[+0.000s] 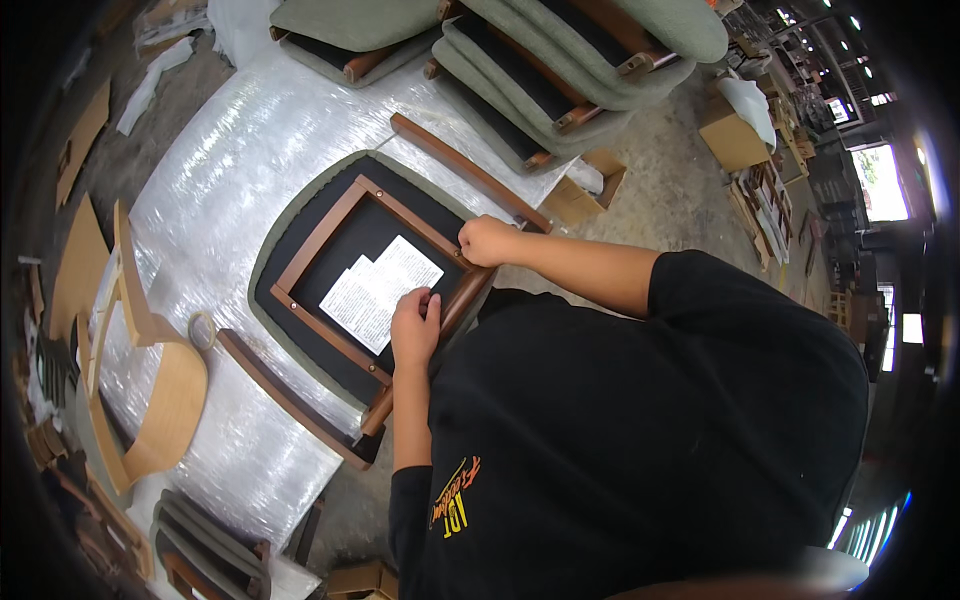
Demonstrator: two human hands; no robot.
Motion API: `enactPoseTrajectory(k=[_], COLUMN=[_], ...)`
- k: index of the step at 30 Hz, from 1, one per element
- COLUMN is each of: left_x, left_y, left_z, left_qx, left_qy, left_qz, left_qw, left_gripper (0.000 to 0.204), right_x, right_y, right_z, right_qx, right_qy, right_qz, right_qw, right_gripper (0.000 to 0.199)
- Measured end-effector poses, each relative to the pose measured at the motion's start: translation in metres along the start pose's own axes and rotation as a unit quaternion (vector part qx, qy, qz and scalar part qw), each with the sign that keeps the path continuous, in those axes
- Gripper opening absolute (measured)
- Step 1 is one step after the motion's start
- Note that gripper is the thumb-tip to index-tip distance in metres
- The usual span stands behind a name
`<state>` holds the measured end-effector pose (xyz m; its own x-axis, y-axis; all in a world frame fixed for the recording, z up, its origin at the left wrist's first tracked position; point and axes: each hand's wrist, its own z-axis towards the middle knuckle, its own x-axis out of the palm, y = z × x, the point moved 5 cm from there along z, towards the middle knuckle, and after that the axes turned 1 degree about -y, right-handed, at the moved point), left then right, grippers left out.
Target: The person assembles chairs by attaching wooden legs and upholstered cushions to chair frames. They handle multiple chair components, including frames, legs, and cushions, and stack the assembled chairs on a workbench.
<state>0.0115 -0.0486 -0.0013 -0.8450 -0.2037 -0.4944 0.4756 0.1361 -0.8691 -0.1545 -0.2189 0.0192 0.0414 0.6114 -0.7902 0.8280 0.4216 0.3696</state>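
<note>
An upside-down chair seat [288, 335] with a green-grey fabric edge and black underside lies in front of me. A brown wooden frame [325, 232] is fixed to it by bolts, and white printed sheets [372, 298] lie inside the frame. My right hand [484, 241] is closed at the frame's right corner, beside a bolt; whatever it holds is hidden. Over the edge of the sheets, near the brown front rail [467, 290], my left hand [414, 322] has its fingers curled and thumb drawn in. I cannot make out anything between them.
Clear plastic film [210, 200] covers the work surface. Loose brown wooden parts [460, 170] lie beyond and left [285, 395] of the seat. A tape roll [202, 330] and a bent light-wood piece [170, 410] sit at left. Upholstered seats [560, 80] are stacked behind, near a cardboard box [590, 190].
</note>
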Motion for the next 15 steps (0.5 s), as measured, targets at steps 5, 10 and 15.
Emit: enactPoseTrajectory(k=[5,10,15], left_x=[0.033,0.058,0.071], left_y=[-0.031,-0.039,-0.037], left_z=[0.036,0.059,0.064], left_qx=[-0.003,-0.042,0.000], left_qy=[0.001,0.030,0.037], left_qz=[-0.039,-0.058,0.066], left_qw=[0.999,0.997,0.997], left_gripper=[0.035,0.040,0.023], right_x=[-0.013,-0.014,-0.024], right_y=[0.021,0.041,0.017], right_z=[-0.011,-0.009,-0.032], right_qx=[0.142,0.116,0.174], right_qy=[0.018,-0.096,0.035], right_qz=[0.075,0.061,0.148], right_qw=[0.987,0.987,0.973], right_gripper=[0.027,0.054,0.054])
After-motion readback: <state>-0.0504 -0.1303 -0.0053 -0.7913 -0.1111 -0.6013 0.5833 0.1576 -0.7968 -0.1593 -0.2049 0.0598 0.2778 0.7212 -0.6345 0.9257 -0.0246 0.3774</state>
